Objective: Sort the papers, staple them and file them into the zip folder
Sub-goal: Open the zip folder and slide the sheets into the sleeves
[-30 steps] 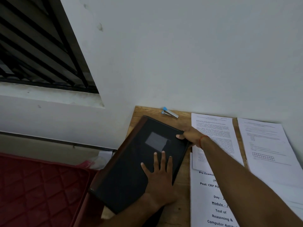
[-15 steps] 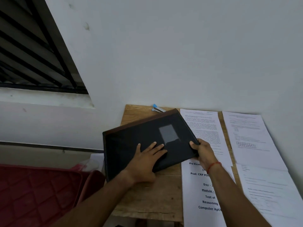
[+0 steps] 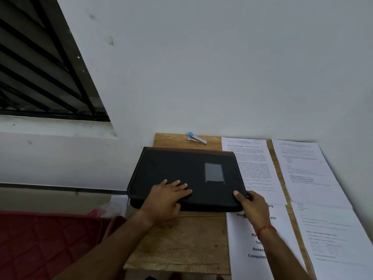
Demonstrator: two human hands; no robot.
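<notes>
A black zip folder [image 3: 177, 170] lies flat and closed on the left half of the wooden table [image 3: 181, 243], its long side across the table. My left hand [image 3: 167, 199] rests on its near edge with straight fingers on the cover. My right hand [image 3: 252, 205] grips the folder's near right corner, thumb on top. Several printed papers cover the right half: one sheet [image 3: 252, 168] beside the folder, a bold-titled sheet [image 3: 248, 251] under my right forearm, and others [image 3: 302, 170] further right. A small stapler [image 3: 196, 138] with a blue end lies by the wall behind the folder.
A white wall rises directly behind the table. A barred window [image 3: 40, 77] is at the upper left. A red quilted cushion [image 3: 40, 245] sits below the table's left edge. The folder's left end overhangs the table edge slightly.
Both hands have turned the folder from a steep diagonal to lying square across the table. My right hand moved from its far corner to its near right corner.
</notes>
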